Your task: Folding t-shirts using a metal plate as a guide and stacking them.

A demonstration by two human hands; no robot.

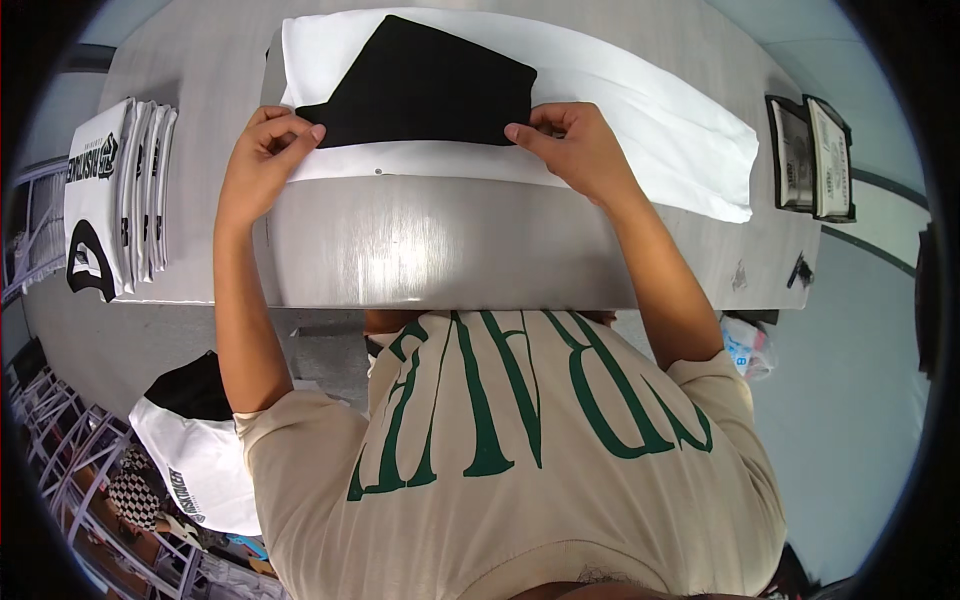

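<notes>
A white garment with a black sleeve-like panel lies across the grey table (450, 247) in front of me. Its white cloth (652, 112) stretches off to the right, and the black panel (442, 86) rests folded on top. At the panel's near left corner, my left hand (262, 161) pinches the black cloth between thumb and fingers. My right hand (581, 146) holds the near right corner in the same way. Between them the black edge runs nearly straight, with a white strip (450, 159) below it. A small round mark (378, 172) shows on that strip.
Several folded white shirts (97, 187) with black print stand stacked at the table's left end. Two black-framed holders (814, 157) sit at the right, near a small dark item (801, 271). Beside me hangs or lies a black-and-white garment (199, 457), by metal racks (67, 457).
</notes>
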